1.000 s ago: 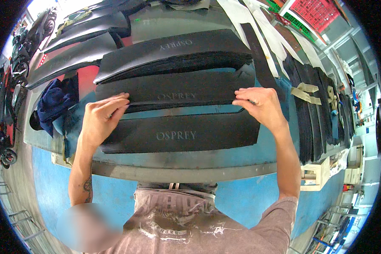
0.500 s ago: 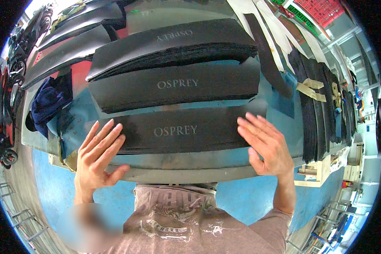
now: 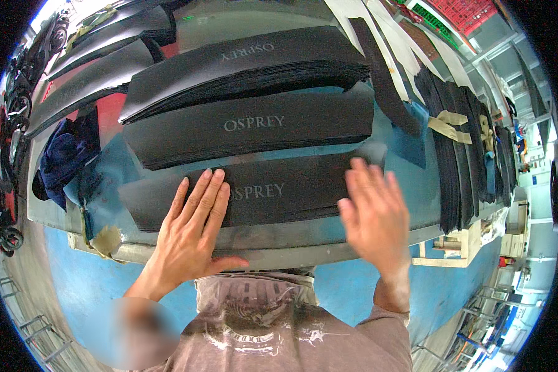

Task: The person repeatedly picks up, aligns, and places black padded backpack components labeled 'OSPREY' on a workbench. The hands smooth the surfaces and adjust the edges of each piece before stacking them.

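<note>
Three stacks of long black fabric panels with pale lettering lie across a metal worktable (image 3: 291, 254). The nearest stack (image 3: 291, 192) sits at the table's front edge, a middle stack (image 3: 254, 127) lies behind it, and a far stack (image 3: 242, 68) is thicker and curved. My left hand (image 3: 195, 226) rests flat, fingers spread, on the left part of the nearest stack. My right hand (image 3: 375, 214) hovers open and blurred over that stack's right end, holding nothing.
Dark blue cloth (image 3: 65, 155) is bunched at the table's left. More black panels (image 3: 87, 74) lie at the far left, and black strips (image 3: 459, 142) hang along the right. White strips (image 3: 378, 31) cross the far right. Blue floor (image 3: 80, 279) shows below.
Both hands came down from the middle stack toward me. The left hand has moved right and now lies flat on the nearest stack; the right hand is lifted above its right end.
</note>
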### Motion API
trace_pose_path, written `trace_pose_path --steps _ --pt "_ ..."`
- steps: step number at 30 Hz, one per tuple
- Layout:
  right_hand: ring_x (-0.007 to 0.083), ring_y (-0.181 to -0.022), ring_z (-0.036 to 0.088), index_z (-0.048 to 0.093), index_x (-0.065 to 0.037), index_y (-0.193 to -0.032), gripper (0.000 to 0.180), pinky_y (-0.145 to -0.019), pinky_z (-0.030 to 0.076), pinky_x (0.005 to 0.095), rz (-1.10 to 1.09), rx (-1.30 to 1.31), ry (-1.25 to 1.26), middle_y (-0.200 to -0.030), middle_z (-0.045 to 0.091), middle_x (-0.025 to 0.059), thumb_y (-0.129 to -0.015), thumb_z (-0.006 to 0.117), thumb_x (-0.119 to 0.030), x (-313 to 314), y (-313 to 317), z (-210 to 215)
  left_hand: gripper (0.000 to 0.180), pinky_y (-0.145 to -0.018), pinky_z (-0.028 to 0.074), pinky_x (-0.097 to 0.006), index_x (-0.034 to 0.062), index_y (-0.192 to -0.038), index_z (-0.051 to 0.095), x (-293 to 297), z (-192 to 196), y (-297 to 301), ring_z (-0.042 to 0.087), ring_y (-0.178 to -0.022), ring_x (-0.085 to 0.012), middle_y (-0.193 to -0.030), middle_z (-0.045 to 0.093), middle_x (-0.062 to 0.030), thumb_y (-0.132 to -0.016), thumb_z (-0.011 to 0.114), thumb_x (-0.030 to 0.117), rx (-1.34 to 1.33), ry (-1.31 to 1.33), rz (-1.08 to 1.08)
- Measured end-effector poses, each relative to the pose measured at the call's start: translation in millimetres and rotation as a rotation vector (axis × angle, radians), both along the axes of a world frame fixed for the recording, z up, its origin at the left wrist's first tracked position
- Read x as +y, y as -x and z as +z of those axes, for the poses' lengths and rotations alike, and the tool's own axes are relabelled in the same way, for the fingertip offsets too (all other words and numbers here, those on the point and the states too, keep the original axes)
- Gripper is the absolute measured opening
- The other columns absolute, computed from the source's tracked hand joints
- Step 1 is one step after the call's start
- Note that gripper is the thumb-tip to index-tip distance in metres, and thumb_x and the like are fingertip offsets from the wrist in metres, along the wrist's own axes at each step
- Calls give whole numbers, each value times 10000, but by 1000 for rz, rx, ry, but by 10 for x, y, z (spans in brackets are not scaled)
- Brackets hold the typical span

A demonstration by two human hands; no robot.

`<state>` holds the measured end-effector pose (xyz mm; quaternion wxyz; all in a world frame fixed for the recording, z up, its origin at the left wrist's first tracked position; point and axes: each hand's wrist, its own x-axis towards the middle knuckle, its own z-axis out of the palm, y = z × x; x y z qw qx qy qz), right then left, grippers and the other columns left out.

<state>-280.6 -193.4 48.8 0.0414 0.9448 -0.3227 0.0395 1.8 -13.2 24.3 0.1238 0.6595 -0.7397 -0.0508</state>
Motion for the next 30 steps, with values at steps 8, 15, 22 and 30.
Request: trace_pose_path --steps 8,15,22,30 --pt "365 -1576 381 473 -43 -1609 708 -1286 271 569 383 -250 -300 -1713 401 156 -1022 600 -416 460 -773 -186 1260 -1294 247 -586 -110 -1565 440 -33 24 42 348 -1585 -421 -1681 382 -282 -721 772 763 -15 12 15" --pt "429 -1474 488 654 -40 -1435 562 -1253 314 585 -61 -75 37 -1583 552 195 -1038 619 -435 -109 85 13 1284 -1296 236 -588 -102 -1586 408 15 -9 21 328 -1591 -430 -1698 351 -278 -716 756 776 -9 -2 22" --pt "404 -1471 499 658 -34 -1413 550 -1253 348 546 45 -213 133 -1576 545 212 -1026 661 -424 -248 -74 293 1241 -1278 226 -639 70 -1654 396 -73 367 -17 304 -1578 -493 -1709 319 -281 -722 742 812 -38 -16 5" --pt "401 -1499 478 480 -25 -1584 645 -1213 412 505 -199 -727 -369 -1651 446 247 -1053 697 -321 -605 432 106 1130 -1189 362 -610 30 -1515 582 269 142 -476 477 -1421 -495 -1571 483 -277 -752 684 858 -54 236 261"
